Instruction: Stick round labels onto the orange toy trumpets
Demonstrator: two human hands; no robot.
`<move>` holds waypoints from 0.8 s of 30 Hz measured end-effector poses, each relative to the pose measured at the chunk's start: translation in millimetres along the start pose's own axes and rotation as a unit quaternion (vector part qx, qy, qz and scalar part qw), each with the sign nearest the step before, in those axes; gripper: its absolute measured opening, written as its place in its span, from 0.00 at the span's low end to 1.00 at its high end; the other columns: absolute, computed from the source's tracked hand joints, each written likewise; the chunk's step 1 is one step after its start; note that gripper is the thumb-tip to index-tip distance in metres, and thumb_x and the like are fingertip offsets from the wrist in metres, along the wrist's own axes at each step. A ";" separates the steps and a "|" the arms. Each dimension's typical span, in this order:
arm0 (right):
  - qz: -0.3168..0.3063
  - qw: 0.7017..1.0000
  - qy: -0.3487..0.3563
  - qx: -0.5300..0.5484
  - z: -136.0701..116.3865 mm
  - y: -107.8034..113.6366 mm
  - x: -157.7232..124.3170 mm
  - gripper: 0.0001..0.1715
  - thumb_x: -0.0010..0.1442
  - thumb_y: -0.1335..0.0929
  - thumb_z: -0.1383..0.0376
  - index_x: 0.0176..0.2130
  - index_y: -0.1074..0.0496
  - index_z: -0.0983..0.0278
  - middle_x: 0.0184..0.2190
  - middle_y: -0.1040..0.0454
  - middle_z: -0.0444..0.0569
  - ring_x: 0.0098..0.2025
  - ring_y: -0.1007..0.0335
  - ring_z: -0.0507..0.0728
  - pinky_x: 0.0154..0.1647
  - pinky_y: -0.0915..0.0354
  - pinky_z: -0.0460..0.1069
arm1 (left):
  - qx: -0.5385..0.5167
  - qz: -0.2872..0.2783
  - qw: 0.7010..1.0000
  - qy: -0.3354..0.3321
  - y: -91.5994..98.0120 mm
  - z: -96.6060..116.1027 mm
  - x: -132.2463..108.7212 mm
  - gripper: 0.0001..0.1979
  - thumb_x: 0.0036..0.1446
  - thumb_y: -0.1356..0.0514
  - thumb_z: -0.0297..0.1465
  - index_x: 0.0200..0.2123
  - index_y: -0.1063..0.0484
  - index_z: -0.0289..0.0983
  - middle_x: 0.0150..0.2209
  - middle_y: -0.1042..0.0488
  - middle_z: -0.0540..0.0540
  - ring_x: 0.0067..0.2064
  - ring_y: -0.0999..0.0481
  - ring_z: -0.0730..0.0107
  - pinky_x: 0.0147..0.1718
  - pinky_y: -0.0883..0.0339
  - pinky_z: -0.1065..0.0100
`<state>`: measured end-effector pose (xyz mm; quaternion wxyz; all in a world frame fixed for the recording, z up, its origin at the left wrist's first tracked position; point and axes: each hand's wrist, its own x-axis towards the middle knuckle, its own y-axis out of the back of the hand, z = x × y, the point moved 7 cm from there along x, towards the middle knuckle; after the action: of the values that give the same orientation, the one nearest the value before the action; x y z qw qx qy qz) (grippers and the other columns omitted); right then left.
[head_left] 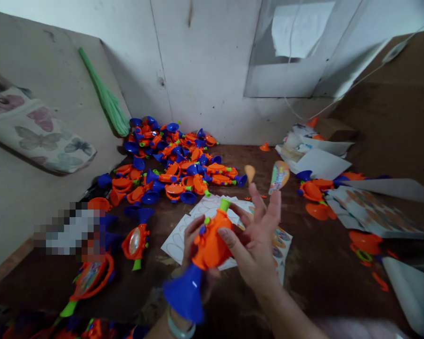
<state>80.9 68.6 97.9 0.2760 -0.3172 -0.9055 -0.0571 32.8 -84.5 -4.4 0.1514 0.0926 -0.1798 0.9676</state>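
My left hand (191, 245) is closed around an orange toy trumpet (210, 242) with a blue bell (185, 294) pointing toward me and a green mouthpiece at the far end. My right hand (256, 240) rests its thumb on the trumpet's orange body while its fingers spread upward. Two stickers cling to those fingertips: a colourful oval sticker (279, 175) and a smaller orange sticker (249, 173). White sticker sheets (178, 238) lie on the dark table (314, 268) under my hands.
A heap of orange and blue toy trumpets (173, 160) fills the back left corner. More trumpets (136, 240) lie at the left. Paper sheets and orange parts (316, 193) sit at the right. A green folded umbrella (108, 101) leans on the wall.
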 end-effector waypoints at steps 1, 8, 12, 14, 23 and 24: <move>0.006 0.999 0.020 -0.025 -3.1 1.2 0.1 0.65 0.68 0.23 0.63 0.81 0.65 0.35 0.81 0.44 0.55 0.69 0.26 0.65 0.58 0.18 0.64 | -0.016 0.034 0.999 -0.005 1.2 1.6 4.9 0.32 0.63 0.28 0.51 0.68 0.23 0.51 0.67 0.21 0.39 0.72 0.27 0.39 0.70 0.29 0.43; 0.046 0.995 0.083 0.005 -28.9 14.5 6.0 0.53 0.68 0.26 0.73 0.78 0.50 0.42 0.42 0.22 0.40 0.44 0.19 0.55 0.51 0.18 0.56 | -0.147 0.107 0.983 0.020 -3.0 24.9 25.6 0.37 0.63 0.26 0.40 0.73 0.31 0.50 0.66 0.20 0.41 0.68 0.20 0.48 0.68 0.26 0.49; -0.009 0.998 0.050 0.028 -30.2 -3.9 -0.3 0.55 0.67 0.27 0.76 0.77 0.49 0.40 0.42 0.25 0.41 0.40 0.21 0.54 0.39 0.17 0.49 | -0.163 0.055 0.985 0.016 -7.2 33.5 14.4 0.34 0.59 0.23 0.36 0.67 0.27 0.54 0.70 0.23 0.45 0.71 0.23 0.51 0.69 0.27 0.53; -0.011 0.999 0.044 0.026 -28.4 -9.3 -3.6 0.56 0.67 0.26 0.76 0.77 0.49 0.39 0.44 0.25 0.41 0.41 0.21 0.54 0.39 0.17 0.49 | -0.146 0.040 0.988 0.000 -4.4 33.6 10.4 0.31 0.57 0.22 0.37 0.62 0.24 0.52 0.70 0.24 0.45 0.71 0.24 0.51 0.70 0.28 0.54; 0.008 0.998 0.055 0.016 -26.0 -13.2 -7.4 0.58 0.66 0.26 0.76 0.78 0.51 0.38 0.46 0.27 0.42 0.41 0.22 0.53 0.40 0.17 0.49 | -0.069 0.037 0.996 -0.036 3.4 31.9 4.6 0.31 0.60 0.23 0.42 0.63 0.27 0.49 0.64 0.22 0.42 0.68 0.23 0.44 0.68 0.29 0.46; 0.009 0.998 0.059 0.009 -26.5 -13.5 -7.4 0.58 0.65 0.26 0.77 0.78 0.51 0.39 0.46 0.27 0.42 0.41 0.22 0.53 0.41 0.17 0.49 | -0.059 0.039 0.997 -0.034 2.4 33.8 4.2 0.31 0.61 0.23 0.41 0.64 0.27 0.49 0.64 0.22 0.41 0.69 0.23 0.44 0.68 0.29 0.45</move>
<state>89.8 46.5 117.2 0.3320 -0.3185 -0.8855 -0.0652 32.3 -98.3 26.8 0.1127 0.1089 -0.2448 0.9568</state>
